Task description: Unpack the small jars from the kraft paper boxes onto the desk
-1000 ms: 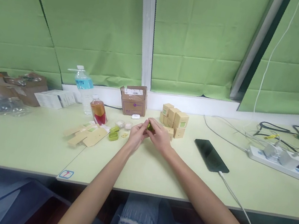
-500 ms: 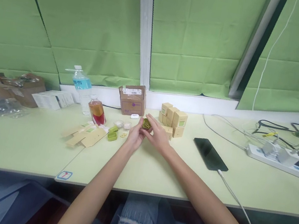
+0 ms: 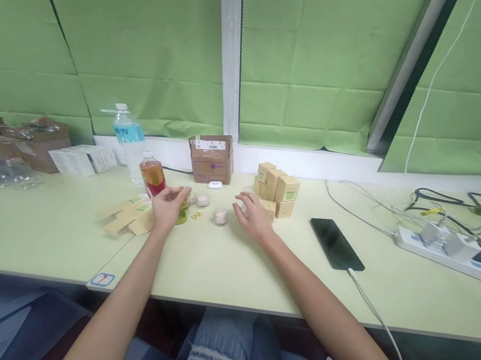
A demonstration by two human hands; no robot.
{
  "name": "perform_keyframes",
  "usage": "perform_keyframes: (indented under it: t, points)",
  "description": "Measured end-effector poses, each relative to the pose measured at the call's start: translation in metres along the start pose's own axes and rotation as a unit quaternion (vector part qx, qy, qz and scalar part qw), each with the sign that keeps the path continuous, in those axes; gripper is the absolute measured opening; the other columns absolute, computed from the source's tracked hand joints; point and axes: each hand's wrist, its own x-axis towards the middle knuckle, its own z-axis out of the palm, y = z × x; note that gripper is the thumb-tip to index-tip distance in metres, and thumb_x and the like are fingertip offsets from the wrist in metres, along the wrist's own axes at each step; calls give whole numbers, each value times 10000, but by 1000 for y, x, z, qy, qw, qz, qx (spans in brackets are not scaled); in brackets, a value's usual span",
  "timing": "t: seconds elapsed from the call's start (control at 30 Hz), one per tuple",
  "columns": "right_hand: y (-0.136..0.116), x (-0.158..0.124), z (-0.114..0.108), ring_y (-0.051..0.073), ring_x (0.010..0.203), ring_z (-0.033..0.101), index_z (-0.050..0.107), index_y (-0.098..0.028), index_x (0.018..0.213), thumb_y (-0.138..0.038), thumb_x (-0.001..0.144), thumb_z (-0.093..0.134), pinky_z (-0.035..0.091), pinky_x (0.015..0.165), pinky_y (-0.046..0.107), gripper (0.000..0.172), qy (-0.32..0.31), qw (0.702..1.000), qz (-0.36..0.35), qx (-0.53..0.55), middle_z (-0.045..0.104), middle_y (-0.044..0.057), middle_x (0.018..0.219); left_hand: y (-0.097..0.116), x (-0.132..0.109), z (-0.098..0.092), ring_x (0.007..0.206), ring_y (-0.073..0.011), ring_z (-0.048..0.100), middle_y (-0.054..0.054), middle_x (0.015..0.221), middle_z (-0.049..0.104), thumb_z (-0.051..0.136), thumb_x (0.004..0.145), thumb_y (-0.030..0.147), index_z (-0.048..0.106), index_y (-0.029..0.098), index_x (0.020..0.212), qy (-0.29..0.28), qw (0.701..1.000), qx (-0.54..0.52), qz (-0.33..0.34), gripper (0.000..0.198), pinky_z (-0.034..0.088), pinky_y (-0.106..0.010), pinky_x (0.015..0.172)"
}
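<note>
We've a clear rnd tub (image 3: 220, 217) w/ pale-pink contents on the tabletop (image 3: 225, 270). L of tub: our L hand (image 3: 166, 209), fingertips bunched by green case (image 3: 182, 218), can't tell if pinching anything; amber-filled btl (image 3: 152, 174) beyond. Just R of tub: our R hand (image 3: 253, 215), fingers spread.

A person's right hand (image 3: 253, 218), fingers parted, is poised just right of a small clear tub (image 3: 219, 217), while the left hand (image 3: 165, 209) partly covers a green case (image 3: 182, 218) to the tub's left. Tan boxes (image 3: 287, 189) stand right of the tub, a brown carton (image 3: 210, 161) behind it.
</note>
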Motion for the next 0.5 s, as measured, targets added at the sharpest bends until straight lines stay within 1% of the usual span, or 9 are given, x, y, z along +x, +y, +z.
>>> perform_keyframes:
  t: [0.03, 0.1, 0.17, 0.27, 0.33, 0.4, 0.43, 0.5]
  points:
    - [-1, -1, 0, 238, 1212, 611, 643, -188, 1223, -311, 1037, 497, 486, 1028, 366, 266, -18, 1000, -7, -5, 644, 126, 1297, -3, -1, -1, 859, -206, 702, -97, 972, 761, 855, 672, 456, 734, 128, 919, -15, 998, 55, 28, 428, 578, -341, 822]
    - [-6, -2, 1, 227, 1108, 635, 663, -181, 1144, -305, 1034, 509, 488, 958, 344, 227, -41, 999, -19, -24, 671, 115, 1207, -5, -4, -1, 875, -204, 686, -100, 1021, 765, 825, 694, 496, 744, 142, 952, -45, 987, 139, 63, 446, 550, -337, 844]
    - [-13, -2, 0, 217, 1019, 635, 679, -179, 1028, -306, 1032, 513, 473, 898, 327, 209, -43, 997, -24, -51, 683, 104, 1109, -5, -8, -1, 803, -184, 664, -92, 1044, 761, 779, 737, 532, 739, 155, 993, -61, 977, 185, 81, 458, 535, -318, 790]
    - [-23, -2, -1, 191, 880, 625, 672, -184, 864, -342, 1042, 496, 443, 776, 296, 296, -54, 996, -2, -71, 683, 78, 951, -1, -11, -4, 659, -154, 601, -64, 971, 745, 669, 835, 562, 717, 171, 1020, -49, 969, 217, 109, 435, 504, -296, 687]
    - [-26, -3, -1, 172, 800, 621, 666, -187, 792, -372, 1048, 484, 418, 700, 280, 365, -91, 994, 11, -59, 683, 62, 875, 1, -13, -5, 668, -165, 596, -52, 906, 721, 583, 902, 558, 701, 185, 983, -27, 958, 248, 141, 400, 493, -301, 697]
    - [-27, -4, 0, 170, 801, 639, 683, -185, 780, -374, 1041, 497, 423, 695, 273, 372, -132, 991, -1, -34, 701, 61, 867, 3, -15, -7, 775, -205, 625, -62, 897, 700, 517, 947, 550, 678, 197, 941, -5, 939, 296, 175, 388, 495, -330, 773]
    - [-27, -5, 2, 177, 839, 657, 703, -184, 809, -359, 1033, 513, 440, 724, 274, 342, -147, 989, -14, -18, 718, 66, 893, 3, -16, -8, 839, -231, 634, -74, 918, 693, 499, 957, 550, 662, 199, 952, 5, 929, 321, 184, 387, 493, -352, 812]
    - [-24, -8, 6, 200, 986, 683, 739, -181, 934, -316, 1008, 558, 480, 840, 290, 238, -166, 985, -42, 21, 750, 85, 1025, 2, -17, -9, 929, -279, 636, -105, 977, 675, 512, 947, 565, 616, 189, 1051, 29, 916, 361, 173, 404, 491, -401, 857]
